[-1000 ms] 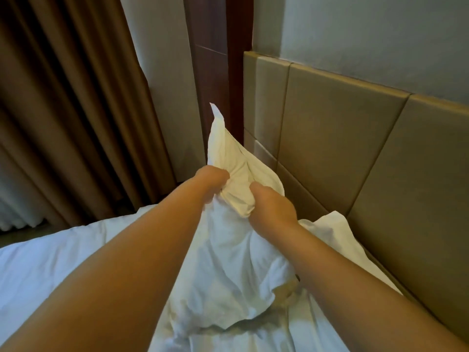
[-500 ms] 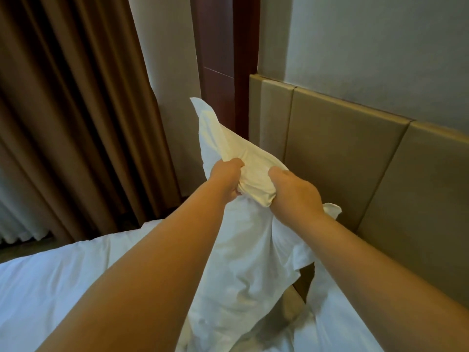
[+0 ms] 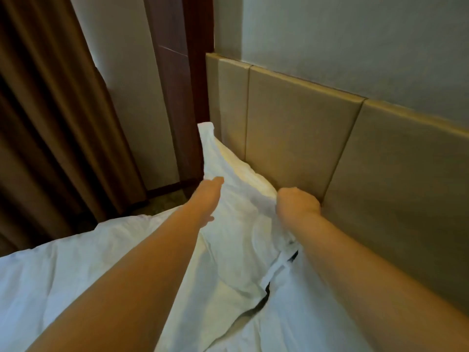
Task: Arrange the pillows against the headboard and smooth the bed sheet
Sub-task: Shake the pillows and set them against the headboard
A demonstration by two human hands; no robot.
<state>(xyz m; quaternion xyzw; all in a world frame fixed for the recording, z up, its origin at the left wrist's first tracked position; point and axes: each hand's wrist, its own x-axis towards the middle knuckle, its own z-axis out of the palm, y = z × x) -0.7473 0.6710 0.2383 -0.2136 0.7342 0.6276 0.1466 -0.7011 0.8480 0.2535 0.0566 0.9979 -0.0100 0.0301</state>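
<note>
A white pillow (image 3: 236,212) leans tilted against the tan padded headboard (image 3: 294,138), one corner pointing up at the headboard's left end. My right hand (image 3: 297,201) is closed on the pillow's top edge, close to the headboard. My left hand (image 3: 209,191) rests on the pillow's left side, fingers hidden behind the fabric. The white bed sheet (image 3: 76,255) lies wrinkled below my arms. A second white pillow (image 3: 299,301) lies under my right forearm.
Brown curtains (image 3: 50,123) hang at the left. A dark wooden panel (image 3: 177,85) stands between the curtain wall and the headboard. A strip of floor (image 3: 165,201) shows beyond the bed's far edge. A grey wall (image 3: 355,41) rises above the headboard.
The pillow has come down from mid-air and now leans on the headboard. My hands have moved apart along its top edge.
</note>
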